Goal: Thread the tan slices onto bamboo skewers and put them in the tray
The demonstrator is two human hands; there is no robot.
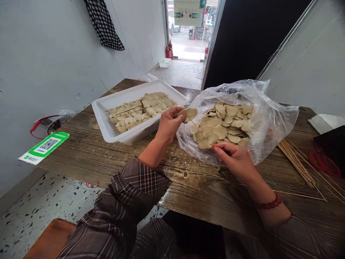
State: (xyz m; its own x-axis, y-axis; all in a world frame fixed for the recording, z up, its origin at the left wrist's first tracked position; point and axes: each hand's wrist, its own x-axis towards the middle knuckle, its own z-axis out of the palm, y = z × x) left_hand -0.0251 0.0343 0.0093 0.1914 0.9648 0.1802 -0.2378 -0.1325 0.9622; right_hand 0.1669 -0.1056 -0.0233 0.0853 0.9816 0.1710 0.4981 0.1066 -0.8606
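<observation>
A checked cloth (105, 25) hangs left, red extinguishers (168, 53) beside the doorway (190, 41).

Brown wooden table (195, 190), white tray (136, 137), clear plastic bag (276, 113), thin sticks (298, 163), red-handled item (325, 163), possibly scissors

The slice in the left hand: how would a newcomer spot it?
On the wooden table, find the clear plastic bag heaped with beige slices. At its left side, the left hand pinches one oval slice. Unlike the heaped ones, it is held up singly, a thin stick just below it.
</observation>
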